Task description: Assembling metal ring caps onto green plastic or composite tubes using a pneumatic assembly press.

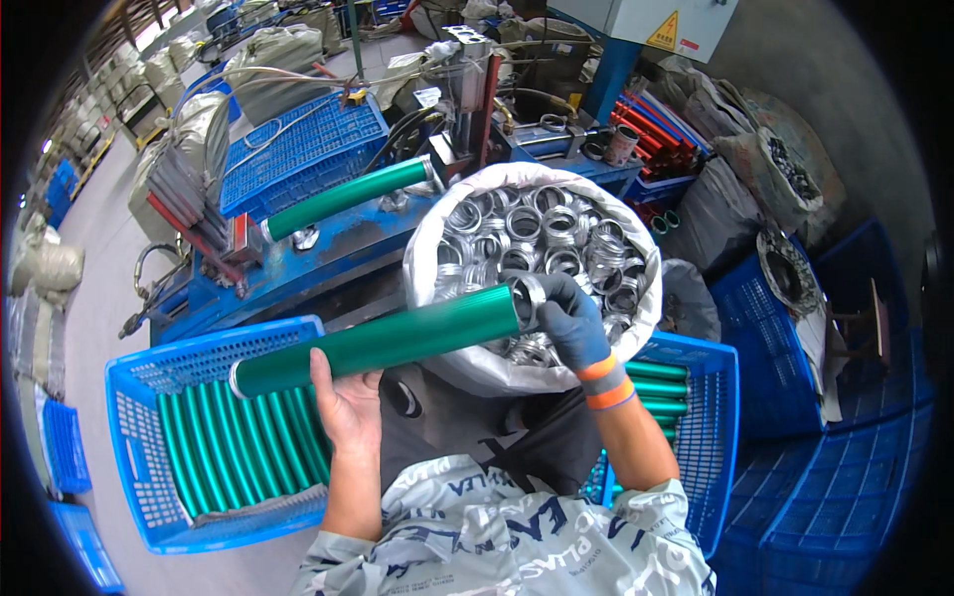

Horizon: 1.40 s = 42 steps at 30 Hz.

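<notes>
A long green metal tube [417, 330] lies across in front of me, its right end raised a little. Bare, my left hand [348, 402] grips it from below near its left end, which carries a silver ring. My right hand [574, 320], in a grey glove with an orange-banded cuff, pinches a silver metal ring [529, 302] at the tube's right end; whether it is fully seated I cannot tell. Just beyond sits a white sack [425, 260] full of loose silver rings [524, 223]. Another green tube [348, 199] is set between the two ends of a blue machine [328, 270].
A blue crate [129, 467] of green tubes stands at my left, another crate [711, 447] with tubes at my right. Stacked blue crates [845, 477] line the far right. Hoses [328, 74] run above the machine. Red tubes [651, 139] lie behind the sack.
</notes>
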Each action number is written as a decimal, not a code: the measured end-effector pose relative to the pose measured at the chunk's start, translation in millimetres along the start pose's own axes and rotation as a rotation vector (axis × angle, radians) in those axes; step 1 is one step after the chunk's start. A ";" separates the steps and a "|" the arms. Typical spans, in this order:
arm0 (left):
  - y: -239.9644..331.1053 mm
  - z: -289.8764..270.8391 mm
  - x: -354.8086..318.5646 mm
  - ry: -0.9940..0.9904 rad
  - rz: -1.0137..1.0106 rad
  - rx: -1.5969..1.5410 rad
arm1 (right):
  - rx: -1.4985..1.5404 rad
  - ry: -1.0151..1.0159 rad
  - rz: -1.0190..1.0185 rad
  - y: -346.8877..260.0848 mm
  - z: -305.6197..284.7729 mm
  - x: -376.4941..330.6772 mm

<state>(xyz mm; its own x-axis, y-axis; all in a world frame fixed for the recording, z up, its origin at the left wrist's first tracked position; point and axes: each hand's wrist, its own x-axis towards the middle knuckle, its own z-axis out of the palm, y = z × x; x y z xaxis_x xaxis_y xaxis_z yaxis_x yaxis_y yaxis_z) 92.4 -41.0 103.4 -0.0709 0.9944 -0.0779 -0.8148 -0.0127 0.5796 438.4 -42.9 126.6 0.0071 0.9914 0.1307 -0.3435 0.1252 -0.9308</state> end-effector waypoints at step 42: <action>127.8 -157.2 89.3 0.297 0.159 -0.027 | -2.087 -0.366 -0.091 176.4 153.9 475.8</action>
<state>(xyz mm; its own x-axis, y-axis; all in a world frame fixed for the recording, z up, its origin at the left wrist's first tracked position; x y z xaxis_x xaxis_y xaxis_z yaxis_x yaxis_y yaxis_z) -108.6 29.8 43.0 -0.3598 0.9058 -0.2238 -0.7949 -0.1720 0.5819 236.7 444.9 77.2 -0.2681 0.9633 -0.0100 0.9433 0.2646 0.2002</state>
